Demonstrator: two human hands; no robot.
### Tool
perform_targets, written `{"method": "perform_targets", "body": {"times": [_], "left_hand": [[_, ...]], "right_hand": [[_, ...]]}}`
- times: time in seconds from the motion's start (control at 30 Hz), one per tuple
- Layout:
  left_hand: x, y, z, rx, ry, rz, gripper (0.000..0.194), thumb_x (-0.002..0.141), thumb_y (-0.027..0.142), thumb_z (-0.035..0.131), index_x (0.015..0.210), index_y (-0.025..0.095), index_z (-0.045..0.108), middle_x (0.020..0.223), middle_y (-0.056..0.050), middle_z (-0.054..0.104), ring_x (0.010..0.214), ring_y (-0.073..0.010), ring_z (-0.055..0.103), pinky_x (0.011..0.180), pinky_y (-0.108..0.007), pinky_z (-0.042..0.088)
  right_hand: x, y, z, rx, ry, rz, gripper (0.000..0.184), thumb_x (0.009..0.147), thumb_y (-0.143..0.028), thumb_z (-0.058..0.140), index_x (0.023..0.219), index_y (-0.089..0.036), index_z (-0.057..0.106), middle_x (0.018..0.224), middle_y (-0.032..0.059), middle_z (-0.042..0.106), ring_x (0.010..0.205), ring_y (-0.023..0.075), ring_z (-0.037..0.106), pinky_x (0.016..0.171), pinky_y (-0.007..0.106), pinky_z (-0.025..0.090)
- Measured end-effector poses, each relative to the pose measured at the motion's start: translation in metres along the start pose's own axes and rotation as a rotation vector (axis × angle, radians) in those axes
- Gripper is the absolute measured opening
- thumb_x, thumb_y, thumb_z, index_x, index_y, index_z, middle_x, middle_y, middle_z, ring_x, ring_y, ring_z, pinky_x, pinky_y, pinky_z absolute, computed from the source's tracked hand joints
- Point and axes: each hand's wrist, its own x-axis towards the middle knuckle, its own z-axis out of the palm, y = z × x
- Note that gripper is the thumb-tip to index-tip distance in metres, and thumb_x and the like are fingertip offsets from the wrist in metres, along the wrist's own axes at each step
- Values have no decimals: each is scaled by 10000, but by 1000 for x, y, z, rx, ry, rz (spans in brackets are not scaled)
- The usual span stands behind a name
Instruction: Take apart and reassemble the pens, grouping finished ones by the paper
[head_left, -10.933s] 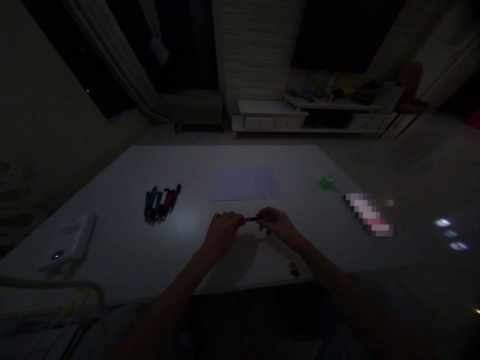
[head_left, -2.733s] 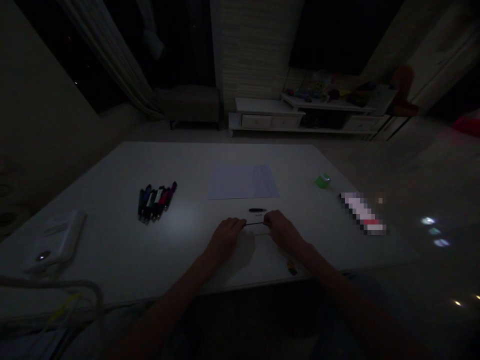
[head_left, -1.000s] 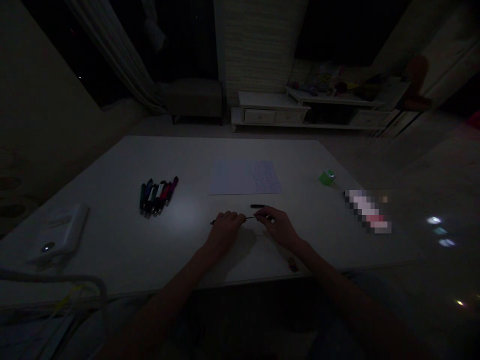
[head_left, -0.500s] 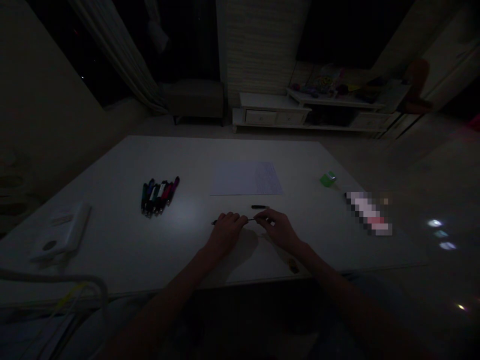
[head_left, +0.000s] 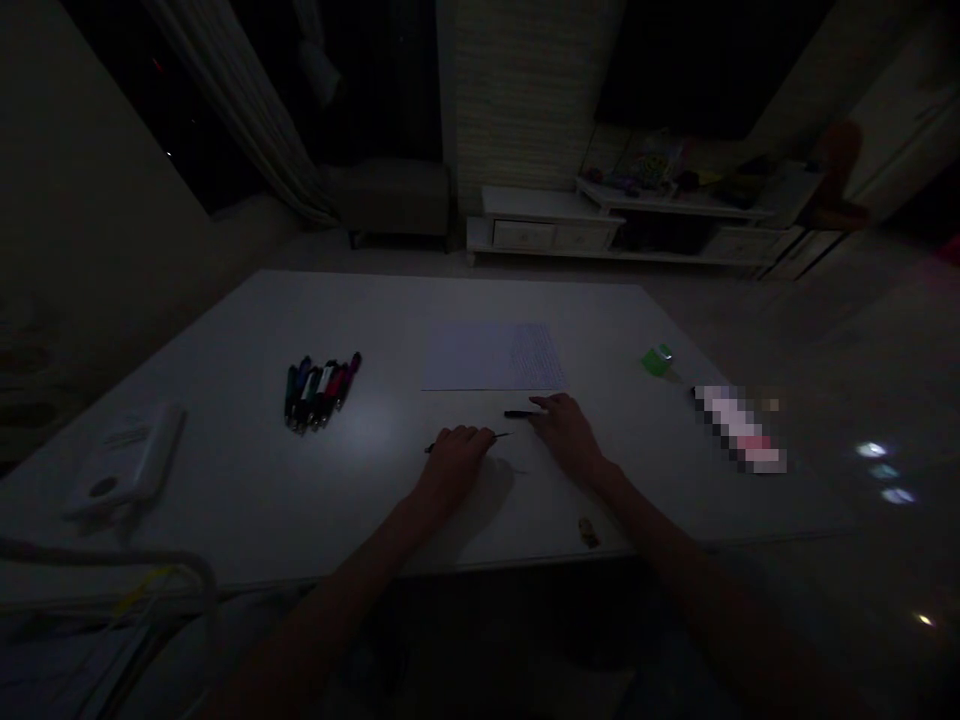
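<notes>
The white plastic device (head_left: 124, 462) lies at the left end of the desk (head_left: 225, 480), with a pale cable (head_left: 112, 556) looping past the near left corner. To its right, a group of pens (head_left: 319, 393) lies side by side, with green, blue, white and red barrels among them, well apart from both hands.

The left hand (head_left: 454, 462) rests on the desk over a thin black rod (head_left: 501, 436), whose ends show on both sides of the hand. The fingers (head_left: 459, 437) are together and curled over the rod; whether they are clamped on it cannot be determined. The rod lies near the centre of the desk, slightly tilted, its right end pointing toward the right hand.

The right hand (head_left: 566, 435) sits apart from the left, its grip open, with the fingers (head_left: 551, 402) spread low toward the desk. Its fingertips are just beside a short black pen piece (head_left: 517, 413), which lies on the desk, just below the sheet of paper (head_left: 491, 357). The right half of the sheet carries lines of print. A small brown object (head_left: 589, 532) lies near the desk's front edge, below the right hand.

Further right are a small green object (head_left: 656, 360) and a long pixelated object (head_left: 739, 428), too obscured to identify.
</notes>
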Motion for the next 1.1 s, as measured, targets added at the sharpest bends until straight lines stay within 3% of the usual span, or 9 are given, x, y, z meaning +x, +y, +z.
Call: {"method": "perform_targets", "body": {"times": [0.2, 0.33, 0.47, 0.57, 0.67, 0.8, 1.1], "left_hand": [[0, -5, 2, 50, 19, -5, 172, 918, 224, 363, 958, 203, 529, 839, -29, 609, 803, -178, 539, 719, -310, 342], [0, -11, 2, 63, 16, -34, 157, 906, 197, 381, 955, 209, 530, 834, -31, 610, 792, -180, 544, 711, -310, 343], [0, -13, 1, 73, 10, -32, 157, 895, 164, 387, 946, 204, 530, 844, -38, 612, 801, -184, 546, 720, -314, 343], [-2, -13, 0, 79, 3, -33, 155, 892, 164, 389, 948, 203, 529, 850, -39, 612, 807, -184, 546, 718, -313, 341], [-2, -13, -2, 79, -12, -33, 151, 890, 173, 399, 958, 204, 530, 854, -38, 611, 802, -188, 544, 713, -314, 343], [-1, -11, -2, 86, -29, -17, 165, 879, 154, 412, 977, 207, 533, 870, -38, 607, 817, -190, 540, 726, -316, 343], [-1, -5, -3, 78, -7, 12, 151, 879, 149, 419, 964, 207, 530, 846, -37, 598, 807, -188, 529, 727, -313, 338]], "right_hand": [[-1, 5, 7, -28, 9, -61, 122, 806, -249, 543, 860, -203, 641, 881, 76, 576, 876, 214, 522, 780, 369, 437], [-3, -3, -4, 3, -70, -46, 163, 810, -258, 539, 946, -192, 598, 856, 53, 604, 800, 183, 537, 740, 334, 437], [-12, -10, -2, -99, -140, -143, 176, 764, -265, 615, 924, -191, 610, 904, 75, 592, 894, 211, 508, 793, 355, 415], [-16, -15, 1, -89, -118, -75, 95, 794, -273, 577, 817, -184, 603, 848, 70, 587, 860, 201, 518, 775, 347, 418], [-17, -20, -4, 46, -130, -20, 110, 820, -277, 532, 847, -185, 586, 815, 48, 602, 764, 167, 546, 703, 303, 432], [-20, -30, -14, 179, -110, -57, 144, 818, -307, 531, 880, -187, 579, 814, 40, 611, 702, 144, 551, 639, 267, 430], [-21, -35, -13, 169, -60, -110, 120, 808, -287, 550, 867, -188, 582, 791, 39, 584, 691, 141, 539, 616, 264, 432]]}}
